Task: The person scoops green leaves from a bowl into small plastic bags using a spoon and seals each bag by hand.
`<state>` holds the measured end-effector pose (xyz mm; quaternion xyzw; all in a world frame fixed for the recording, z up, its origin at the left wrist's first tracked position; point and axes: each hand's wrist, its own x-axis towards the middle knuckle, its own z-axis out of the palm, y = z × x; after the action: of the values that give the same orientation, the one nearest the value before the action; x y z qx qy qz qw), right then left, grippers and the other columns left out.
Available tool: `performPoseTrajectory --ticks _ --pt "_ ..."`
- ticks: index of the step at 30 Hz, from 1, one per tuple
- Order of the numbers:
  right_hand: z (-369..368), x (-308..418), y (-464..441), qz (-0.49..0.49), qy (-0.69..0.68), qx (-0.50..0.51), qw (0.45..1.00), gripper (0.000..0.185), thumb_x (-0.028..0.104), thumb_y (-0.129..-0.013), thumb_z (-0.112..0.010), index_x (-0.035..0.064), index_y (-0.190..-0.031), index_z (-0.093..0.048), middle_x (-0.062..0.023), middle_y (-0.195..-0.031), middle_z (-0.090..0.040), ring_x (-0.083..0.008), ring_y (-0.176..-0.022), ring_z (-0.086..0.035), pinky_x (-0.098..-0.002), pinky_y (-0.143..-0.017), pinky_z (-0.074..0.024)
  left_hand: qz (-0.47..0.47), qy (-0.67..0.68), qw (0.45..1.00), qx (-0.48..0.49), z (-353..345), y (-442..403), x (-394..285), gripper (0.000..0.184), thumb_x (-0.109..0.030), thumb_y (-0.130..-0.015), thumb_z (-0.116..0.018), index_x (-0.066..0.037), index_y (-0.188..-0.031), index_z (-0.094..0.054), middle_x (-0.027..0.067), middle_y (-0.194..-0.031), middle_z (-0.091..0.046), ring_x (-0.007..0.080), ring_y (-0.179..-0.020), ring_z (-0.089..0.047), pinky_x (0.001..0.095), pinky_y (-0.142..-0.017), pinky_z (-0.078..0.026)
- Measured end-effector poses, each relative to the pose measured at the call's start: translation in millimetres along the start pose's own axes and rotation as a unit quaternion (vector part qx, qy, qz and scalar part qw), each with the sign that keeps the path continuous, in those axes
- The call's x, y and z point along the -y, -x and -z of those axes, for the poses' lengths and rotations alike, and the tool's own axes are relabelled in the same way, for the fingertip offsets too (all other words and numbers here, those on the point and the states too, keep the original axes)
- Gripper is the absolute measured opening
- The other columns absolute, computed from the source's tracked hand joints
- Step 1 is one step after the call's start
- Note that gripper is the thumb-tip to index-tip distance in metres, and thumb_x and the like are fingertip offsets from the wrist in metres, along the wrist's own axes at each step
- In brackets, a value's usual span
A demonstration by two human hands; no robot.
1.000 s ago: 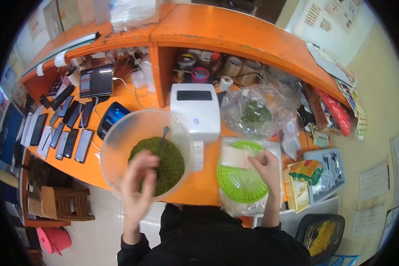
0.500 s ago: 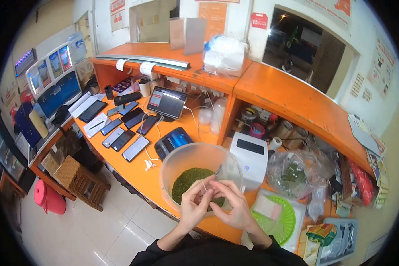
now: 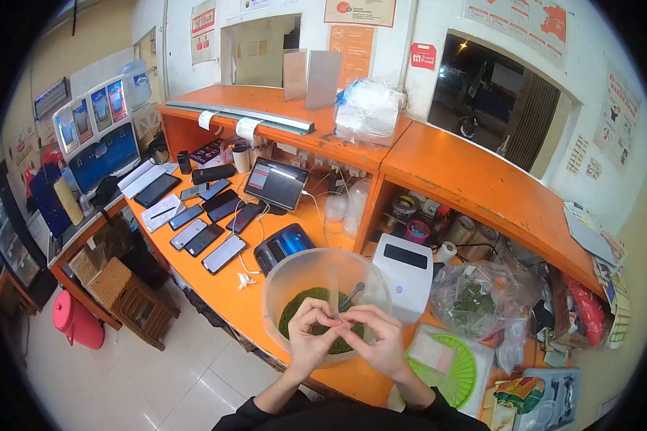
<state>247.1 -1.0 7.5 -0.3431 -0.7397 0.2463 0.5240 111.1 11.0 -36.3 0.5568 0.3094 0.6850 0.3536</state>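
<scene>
My left hand (image 3: pixel 311 337) and my right hand (image 3: pixel 375 339) meet above a large translucent plastic tub (image 3: pixel 272 287). Both are closed, thumbs and fingertips pinched together on what looks like a small clear plastic bag (image 3: pixel 333 279); its outline is hard to make out against the tub. Inside the tub lies a heap of fine green flakes (image 3: pixel 310 296), partly hidden by my hands. A dark-handled scoop or spoon (image 3: pixel 353 293) leans in it. Beside my right forearm, a bright green plastic basket (image 3: pixel 464 384) carries a stack of flat clear bags (image 3: pixel 430 352).
A white label printer (image 3: pixel 402 276) and a blue-black card terminal (image 3: pixel 286 246) stand behind the tub. Several phones (image 3: pixel 223 254) and a tablet (image 3: pixel 277 183) lie to the left. At right are a clear bag of green leaves (image 3: pixel 474 298) and a grey cutlery tray (image 3: pixel 557 395).
My view has tilted slightly upward. My fingertips have drawn closer together, and the scoop's dark handle shows more plainly behind them.
</scene>
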Motion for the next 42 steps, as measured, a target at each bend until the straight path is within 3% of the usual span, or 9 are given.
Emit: performPoseTrajectory --ticks 7,12,16,21,27,33,36,39,42 --pt "10 -21 -5 -0.04 -0.098 0.048 0.993 0.015 -0.004 -0.076 -0.062 -0.0014 -0.091 -0.064 -0.0114 -0.09 -0.064 -0.0198 -0.079 -0.063 -0.0271 -0.07 -0.0491 0.102 -0.021 0.991 0.083 5 -6 -23 0.007 0.005 -0.074 -0.067 0.002 -0.076 -0.061 0.0055 -0.08 -0.06 0.0096 -0.075 -0.06 0.0217 -0.067 -0.05" --pt "-4 -13 -1 -0.021 -0.039 -0.054 0.998 0.016 -0.007 -0.074 -0.061 -0.0016 -0.089 -0.063 -0.0112 -0.083 -0.062 -0.02 -0.075 -0.062 -0.0275 -0.068 -0.0491 0.094 0.014 0.993 0.075 4 -6 -14 0.006 0.006 -0.076 -0.064 0.004 -0.079 -0.059 0.0067 -0.079 -0.061 0.0109 -0.071 -0.062 0.0216 -0.063 -0.051" --pt "-10 -20 -4 0.099 0.135 -0.171 0.971 0.021 -0.01 -0.07 -0.062 -0.0033 -0.089 -0.06 -0.0136 -0.087 -0.059 -0.0224 -0.075 -0.06 -0.0293 -0.067 -0.0493 -0.012 -0.151 0.988 -0.039 -5 -5 -20 0.007 0.005 -0.075 -0.064 0.004 -0.079 -0.058 0.0086 -0.074 -0.06 0.0112 -0.065 -0.061 0.0229 -0.059 -0.051" --pt "-12 -13 -15 0.114 0.209 -0.072 0.969 0.029 -0.009 -0.07 -0.062 -0.0029 -0.098 -0.06 -0.0156 -0.1 -0.054 -0.0245 -0.082 -0.059 -0.0306 -0.07 -0.0489 -0.128 -0.244 0.961 -0.034 -6 -14 -24 0.009 0.004 -0.072 -0.065 0.001 -0.078 -0.058 0.0091 -0.071 -0.059 0.0166 -0.058 -0.06 0.024 -0.052 -0.048" --pt "-3 -16 -21 0.025 0.15 -0.013 0.988 0.029 -0.003 -0.072 -0.065 -0.0009 -0.1 -0.062 -0.0137 -0.102 -0.056 -0.025 -0.086 -0.059 -0.0301 -0.073 -0.0483 -0.149 -0.296 0.933 0.138 6 -24 -30 0.028 -0.002 -0.067 -0.069 -0.002 -0.093 -0.06 0.0122 -0.094 -0.059 0.0257 -0.083 -0.058 0.0337 -0.073 -0.047" --pt "10 -5 -30 -0.012 0.116 0.086 0.989 0.024 0.001 -0.075 -0.065 -0.0007 -0.098 -0.062 -0.0125 -0.1 -0.059 -0.024 -0.088 -0.06 -0.0292 -0.074 -0.0481 -0.2 -0.444 0.832 0.267 23 -41 -37 0.064 -0.016 -0.066 -0.071 -0.01 -0.126 -0.047 0.0113 -0.124 -0.046 0.029 -0.116 -0.043 0.0431 -0.1 -0.029" --pt "14 -4 -38 -0.028 0.06 0.128 0.99 0.017 0.0 -0.076 -0.064 -0.0012 -0.093 -0.064 -0.0111 -0.095 -0.061 -0.021 -0.083 -0.061 -0.0282 -0.073 -0.0482 -0.171 -0.402 0.864 0.251 30 -46 -47 0.067 -0.013 -0.068 -0.07 -0.008 -0.129 -0.043 0.0125 -0.126 -0.044 0.0287 -0.119 -0.042 0.0414 -0.099 -0.032" --pt "21 1 -47 -0.05 0.002 0.147 0.988 0.011 -0.001 -0.075 -0.065 -0.0023 -0.087 -0.065 -0.0088 -0.09 -0.063 -0.0162 -0.078 -0.061 -0.0261 -0.072 -0.0484 -0.023 -0.166 0.982 0.088 42 -45 -32 0.072 -0.011 -0.07 -0.069 -0.006 -0.134 -0.034 0.013 -0.124 -0.044 0.0227 -0.116 -0.044 0.0382 -0.092 -0.04" --pt "22 0 -49 -0.047 -0.007 0.171 0.984 0.019 -0.001 -0.073 -0.067 -0.0011 -0.092 -0.063 -0.0087 -0.098 -0.058 -0.0162 -0.085 -0.06 -0.0259 -0.073 -0.0482 0.135 0.042 0.987 0.082 57 -41 -21 0.056 0.001 -0.08 -0.058 -0.004 -0.13 -0.034 0.008 -0.103 -0.053 0.0101 -0.086 -0.054 0.0234 -0.068 -0.046"
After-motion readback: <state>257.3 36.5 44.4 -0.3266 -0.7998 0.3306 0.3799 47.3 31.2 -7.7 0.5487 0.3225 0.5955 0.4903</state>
